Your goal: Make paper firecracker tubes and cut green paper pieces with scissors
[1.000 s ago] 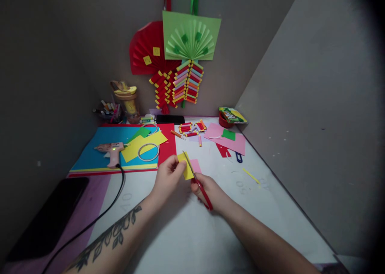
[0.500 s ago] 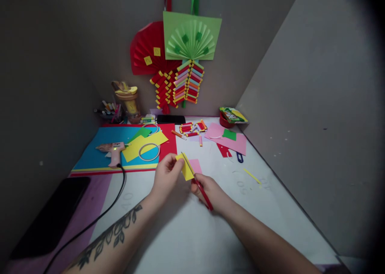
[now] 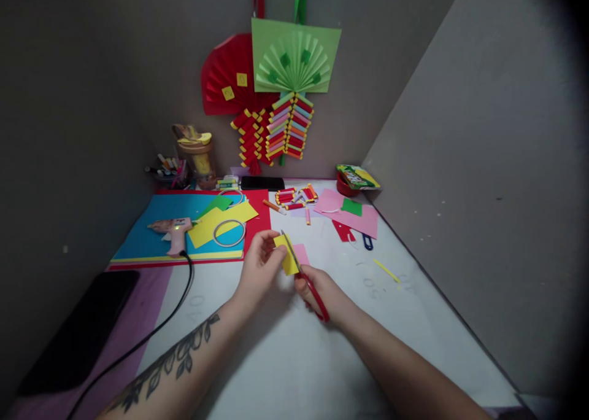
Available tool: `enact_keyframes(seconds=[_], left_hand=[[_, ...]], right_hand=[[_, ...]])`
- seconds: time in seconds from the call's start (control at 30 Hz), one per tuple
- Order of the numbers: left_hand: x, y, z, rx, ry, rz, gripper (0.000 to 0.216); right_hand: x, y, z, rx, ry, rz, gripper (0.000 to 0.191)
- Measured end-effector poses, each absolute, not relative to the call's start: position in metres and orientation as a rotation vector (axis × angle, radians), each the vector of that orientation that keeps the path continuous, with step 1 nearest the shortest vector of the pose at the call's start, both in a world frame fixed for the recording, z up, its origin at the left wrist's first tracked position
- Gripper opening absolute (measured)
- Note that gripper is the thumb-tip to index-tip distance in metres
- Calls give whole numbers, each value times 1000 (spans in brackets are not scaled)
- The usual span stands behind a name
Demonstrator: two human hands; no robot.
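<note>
Between thumb and fingers, my left hand (image 3: 263,265) pinches a small piece of yellow paper (image 3: 287,262) above the table. My right hand (image 3: 327,291) grips red-handled scissors (image 3: 316,298), their blades pointing away from me along the paper's right side. Whether the blades are fully closed is hard to make out. Just behind the paper, a pink paper piece (image 3: 302,253) lies on the white table. A thin yellow strip (image 3: 386,271) rests on the table to the right of my right hand.
On the left, a pink glue gun (image 3: 177,236) lies on blue sheets (image 3: 138,239), its black cord (image 3: 161,326) running toward me. Small paper rolls (image 3: 294,206) lie at the back. A dark tablet-like slab (image 3: 83,328) is at left. Paper fans (image 3: 297,61) hang on the wall.
Both hands, with the paper and the scissors, have shifted slightly to the right. The fingers of my left hand have shifted a little on the paper.
</note>
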State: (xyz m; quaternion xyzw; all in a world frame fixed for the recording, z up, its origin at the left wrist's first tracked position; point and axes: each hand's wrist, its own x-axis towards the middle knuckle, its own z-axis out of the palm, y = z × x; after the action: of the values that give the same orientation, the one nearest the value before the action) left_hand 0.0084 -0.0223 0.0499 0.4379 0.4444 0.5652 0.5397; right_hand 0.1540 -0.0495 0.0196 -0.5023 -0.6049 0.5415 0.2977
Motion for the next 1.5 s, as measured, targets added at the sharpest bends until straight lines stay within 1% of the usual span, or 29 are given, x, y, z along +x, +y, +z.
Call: enact_keyframes(seconds=[0.07,0.13,0.33,0.57,0.77,0.87,0.97,1.07,1.13,1.23,1.3,1.5], left_hand=[[11,-24,51,918,948,1266,38],[12,-25,51,823,859,1174,41],[13,-24,45,674,805,1080,34],[17,-24,45,605,852,1094,28],[17,-24,41,563,825,1109,27],[18,-23,38,501,813,1130,23],[18,-19,34,447,831,1160,16],[16,-14,29,386,899,1218,14],[14,-12,26,379,941,1247,17],[14,-13,26,461,954,1239,27],[16,-17,28,510,948,1226,30],[23,-27,35,576,896,1154,30]], right_hand=[[154,-49,17,-1348,-1584,1451,50],[153,-49,17,-1362,-1572,1452,49],[151,-50,21,-1405,-1568,1453,51],[152,-50,20,-1375,-1567,1504,56],[152,-50,17,-1413,-1519,1557,63],[151,-50,14,-1450,-1472,1579,64],[151,-50,14,-1393,-1436,1652,64],[153,-49,15,-1250,-1369,1703,64],[155,-46,16,-1185,-1286,1607,58],[157,-41,16,-1228,-1144,1290,42],[157,-38,14,-1254,-1095,1160,37],[151,-39,15,-1222,-1093,1157,30]])
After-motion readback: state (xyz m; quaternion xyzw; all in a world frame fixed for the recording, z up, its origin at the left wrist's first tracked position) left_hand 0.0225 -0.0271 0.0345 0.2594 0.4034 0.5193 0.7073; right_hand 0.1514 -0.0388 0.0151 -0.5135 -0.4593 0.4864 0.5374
